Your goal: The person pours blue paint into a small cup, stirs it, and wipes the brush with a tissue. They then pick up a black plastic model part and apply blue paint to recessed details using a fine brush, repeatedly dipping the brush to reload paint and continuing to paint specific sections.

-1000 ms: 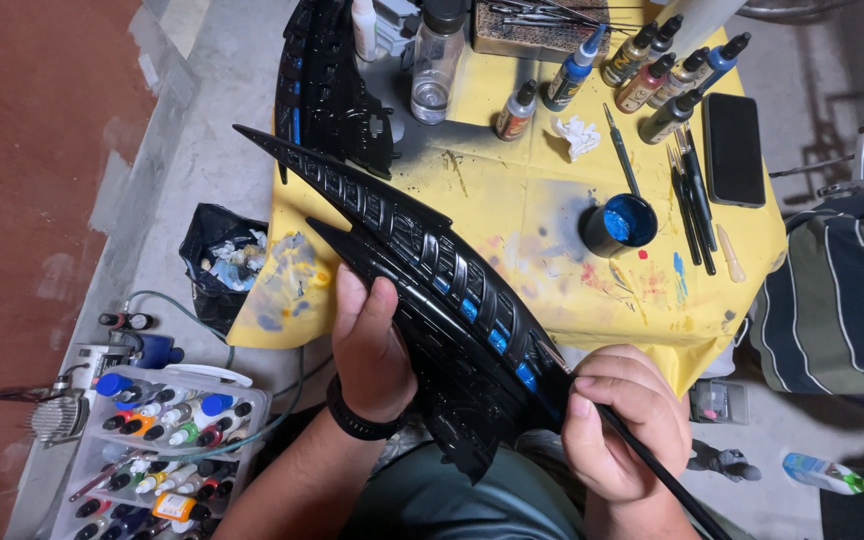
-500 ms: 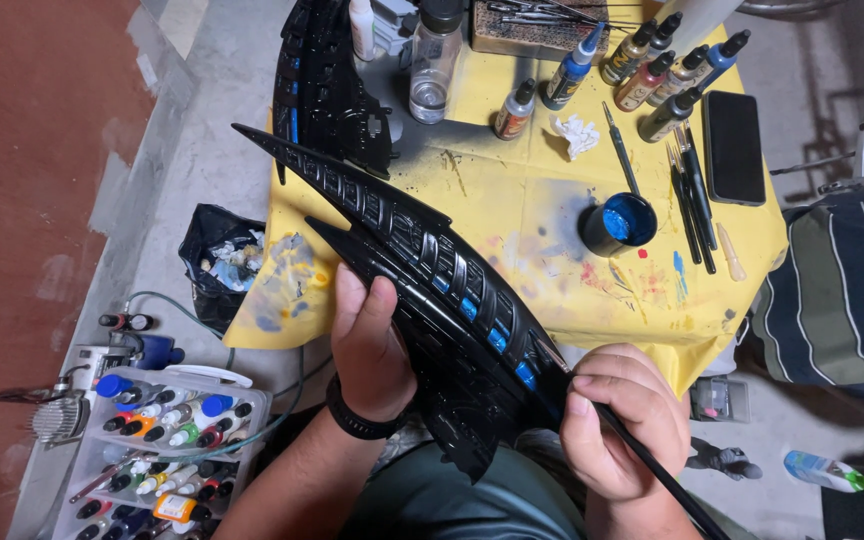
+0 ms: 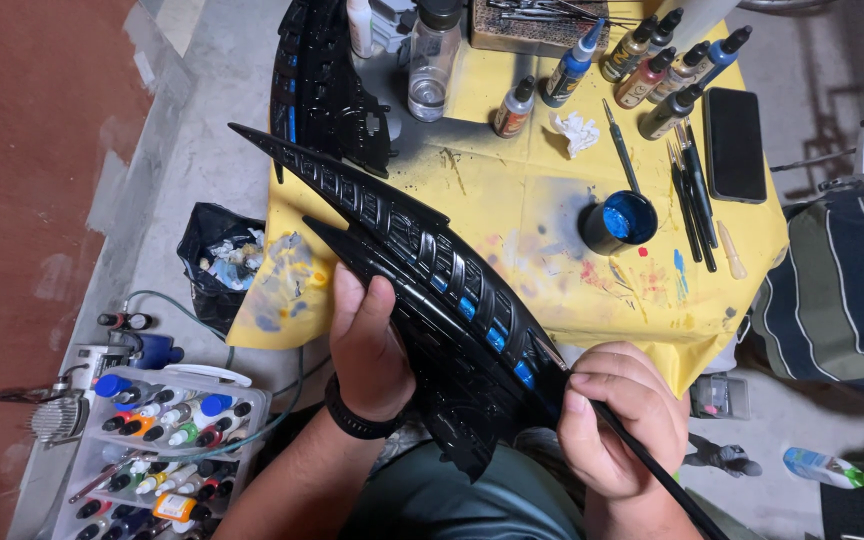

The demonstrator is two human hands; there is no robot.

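Work: a long black wing (image 3: 422, 260) held over the lap and the edge of the yellow table (image 3: 552, 290).
Left hand (image 3: 367, 345): fingers wrapped around the wing, steadying it.
Right hand (image 3: 617, 415): fingers pinched on a thin brush (image 3: 652, 470), tip at the wing's edge.
Done: several slots painted blue.
Left: most slots are black.
Change: none I can see since a second ago.
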